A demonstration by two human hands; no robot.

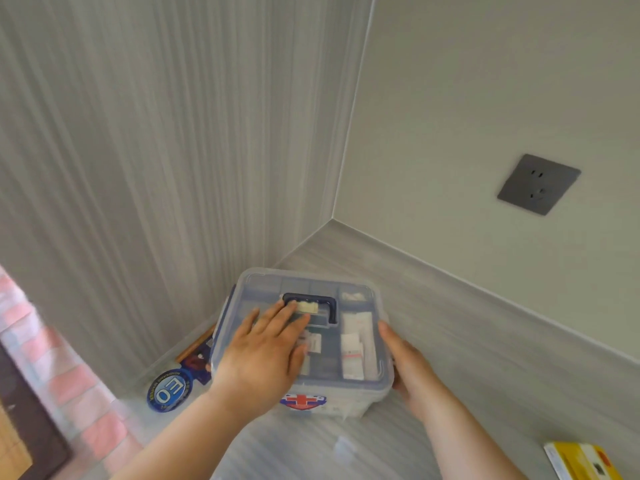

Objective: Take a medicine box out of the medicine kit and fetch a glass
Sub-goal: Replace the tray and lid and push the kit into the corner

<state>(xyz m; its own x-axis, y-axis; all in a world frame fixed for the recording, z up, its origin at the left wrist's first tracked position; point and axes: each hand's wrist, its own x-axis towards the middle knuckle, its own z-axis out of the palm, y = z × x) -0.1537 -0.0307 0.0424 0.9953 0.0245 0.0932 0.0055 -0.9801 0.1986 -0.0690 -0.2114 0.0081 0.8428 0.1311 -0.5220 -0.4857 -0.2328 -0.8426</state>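
Observation:
The medicine kit (360, 299), a clear plastic box with a dark blue handle and a red cross sticker on its front, stands in the corner of the grey counter with its lid on. My left hand (266, 355) lies flat on the lid, fingers spread and reaching the handle. My right hand (405, 362) presses against the kit's right side. White packets show through the lid. A yellow medicine box (585, 462) lies on the counter at the bottom right. No glass is in view.
A round blue sticker-like disc (168, 389) and a dark packet (197, 358) lie left of the kit by the striped wall. A grey wall socket (539, 184) sits on the right wall. Pink brick pattern and a dark frame are at far left.

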